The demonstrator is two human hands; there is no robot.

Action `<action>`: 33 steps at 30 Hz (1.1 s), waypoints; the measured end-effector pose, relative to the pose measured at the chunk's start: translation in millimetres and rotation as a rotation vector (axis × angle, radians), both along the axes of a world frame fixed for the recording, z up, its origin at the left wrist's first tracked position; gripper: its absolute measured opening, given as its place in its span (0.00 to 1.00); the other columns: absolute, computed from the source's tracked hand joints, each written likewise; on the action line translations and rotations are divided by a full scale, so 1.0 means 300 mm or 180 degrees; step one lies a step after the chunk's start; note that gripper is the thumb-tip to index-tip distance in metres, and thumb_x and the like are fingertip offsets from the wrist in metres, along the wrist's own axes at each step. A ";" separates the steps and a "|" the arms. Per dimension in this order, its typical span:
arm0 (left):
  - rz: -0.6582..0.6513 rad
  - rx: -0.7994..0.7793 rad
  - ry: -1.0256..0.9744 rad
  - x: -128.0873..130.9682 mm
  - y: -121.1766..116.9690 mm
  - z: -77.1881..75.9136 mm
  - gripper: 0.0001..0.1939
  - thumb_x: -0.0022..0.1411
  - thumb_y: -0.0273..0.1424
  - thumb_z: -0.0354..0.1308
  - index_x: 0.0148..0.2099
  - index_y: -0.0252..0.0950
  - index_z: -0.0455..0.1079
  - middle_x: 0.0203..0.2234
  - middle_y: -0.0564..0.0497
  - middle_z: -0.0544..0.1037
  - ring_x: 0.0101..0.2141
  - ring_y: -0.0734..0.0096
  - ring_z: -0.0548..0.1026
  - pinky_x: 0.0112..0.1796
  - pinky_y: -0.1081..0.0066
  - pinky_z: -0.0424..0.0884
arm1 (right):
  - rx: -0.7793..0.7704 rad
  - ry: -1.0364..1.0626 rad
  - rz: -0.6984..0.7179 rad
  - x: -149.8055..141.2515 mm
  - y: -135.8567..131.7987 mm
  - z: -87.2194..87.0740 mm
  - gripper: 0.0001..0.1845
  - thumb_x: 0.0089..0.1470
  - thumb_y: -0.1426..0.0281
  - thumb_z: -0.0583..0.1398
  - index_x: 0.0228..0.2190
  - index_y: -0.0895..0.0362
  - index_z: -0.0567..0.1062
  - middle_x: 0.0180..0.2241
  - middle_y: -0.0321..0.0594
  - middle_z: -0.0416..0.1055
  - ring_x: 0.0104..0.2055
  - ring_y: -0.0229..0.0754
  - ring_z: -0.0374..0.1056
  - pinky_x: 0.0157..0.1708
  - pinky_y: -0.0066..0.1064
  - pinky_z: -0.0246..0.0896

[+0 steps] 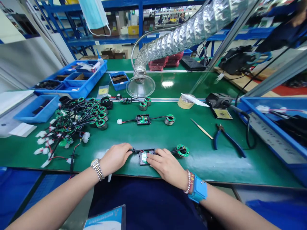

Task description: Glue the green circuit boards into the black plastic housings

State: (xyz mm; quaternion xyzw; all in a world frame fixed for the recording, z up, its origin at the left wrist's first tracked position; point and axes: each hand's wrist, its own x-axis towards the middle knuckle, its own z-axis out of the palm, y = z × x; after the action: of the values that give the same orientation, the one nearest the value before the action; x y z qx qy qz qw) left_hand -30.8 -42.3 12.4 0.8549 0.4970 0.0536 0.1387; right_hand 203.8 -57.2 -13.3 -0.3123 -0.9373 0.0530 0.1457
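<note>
Near the front edge of the green bench lies a small black plastic case (143,163) with a green circuit board (144,157) inside. My left hand (116,159) pinches the black cable (134,150) where it enters the case's left side. My right hand (168,166) grips the case from the right, its fingertips pressing on the board. A cable runs from under the right hand to a round motor (182,150) topped by a green board. Farther back sits a similar case (143,119), wired to a white connector (119,121) and another motor (169,119).
A heap of wired motor boards (83,115) lies at left beside blue bins (38,110). To the right are pliers (227,139), a pointed stick (201,129), a soldering iron stand (219,100) and a blue tray (271,134). A fume extraction hose (177,40) hangs behind.
</note>
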 end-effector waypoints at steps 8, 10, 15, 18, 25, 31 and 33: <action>-0.0427 0.0060 -0.0227 0.031 -0.012 -0.002 0.11 0.63 0.30 0.46 0.35 0.37 0.69 0.28 0.51 0.75 0.29 0.70 0.73 0.30 0.74 0.66 | -0.0025 0.0015 -0.0006 -0.001 -0.001 -0.001 0.11 0.59 0.72 0.50 0.38 0.54 0.71 0.44 0.38 0.70 0.38 0.40 0.57 0.33 0.33 0.46; -0.0556 0.0292 -0.0213 0.038 -0.026 -0.021 0.12 0.64 0.30 0.45 0.34 0.36 0.69 0.26 0.51 0.74 0.27 0.71 0.72 0.29 0.73 0.65 | -0.0069 0.0036 -0.0026 -0.002 -0.002 0.004 0.10 0.58 0.72 0.51 0.38 0.54 0.71 0.43 0.37 0.70 0.37 0.39 0.56 0.33 0.33 0.45; -0.0588 0.0694 0.0268 0.052 -0.041 -0.035 0.14 0.64 0.28 0.42 0.30 0.35 0.67 0.22 0.50 0.71 0.24 0.70 0.69 0.26 0.72 0.64 | -0.0113 -0.0143 -0.0211 -0.025 -0.009 0.026 0.15 0.58 0.70 0.52 0.47 0.54 0.67 0.34 0.40 0.70 0.34 0.40 0.56 0.31 0.33 0.45; -0.0618 0.0586 0.0518 0.070 -0.040 -0.025 0.12 0.62 0.26 0.44 0.29 0.35 0.66 0.22 0.50 0.71 0.25 0.69 0.70 0.27 0.71 0.65 | -0.0094 -0.0266 -0.0350 -0.051 -0.017 0.034 0.16 0.57 0.68 0.53 0.48 0.53 0.66 0.34 0.41 0.68 0.34 0.41 0.56 0.30 0.33 0.45; -0.0716 0.0660 0.0697 0.102 -0.060 -0.036 0.08 0.57 0.20 0.48 0.30 0.34 0.65 0.25 0.48 0.72 0.28 0.65 0.70 0.30 0.67 0.65 | -0.0114 -0.0491 -0.0504 -0.077 -0.027 0.042 0.14 0.56 0.68 0.54 0.44 0.56 0.69 0.33 0.43 0.66 0.35 0.43 0.55 0.30 0.35 0.45; -0.0688 0.0843 0.0689 0.088 -0.070 -0.044 0.05 0.58 0.21 0.50 0.33 0.35 0.64 0.26 0.49 0.71 0.30 0.65 0.69 0.31 0.66 0.63 | -0.0292 -0.0276 -0.0525 -0.072 -0.026 0.044 0.15 0.54 0.66 0.55 0.44 0.57 0.69 0.36 0.44 0.66 0.36 0.43 0.55 0.33 0.35 0.48; -0.0658 0.0881 0.0682 0.082 -0.070 -0.044 0.05 0.59 0.22 0.49 0.33 0.35 0.65 0.26 0.49 0.70 0.29 0.65 0.68 0.32 0.66 0.63 | -0.0334 -0.0252 -0.0535 -0.072 -0.024 0.043 0.14 0.55 0.66 0.54 0.43 0.57 0.70 0.35 0.44 0.66 0.36 0.44 0.55 0.32 0.35 0.49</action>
State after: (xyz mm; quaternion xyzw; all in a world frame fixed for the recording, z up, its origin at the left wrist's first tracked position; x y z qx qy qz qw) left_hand -6.0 -63.2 -0.8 0.9131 0.4064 0.0155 -0.0290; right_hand 182.3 -64.3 -0.4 -0.3988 -0.9087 0.0771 0.0960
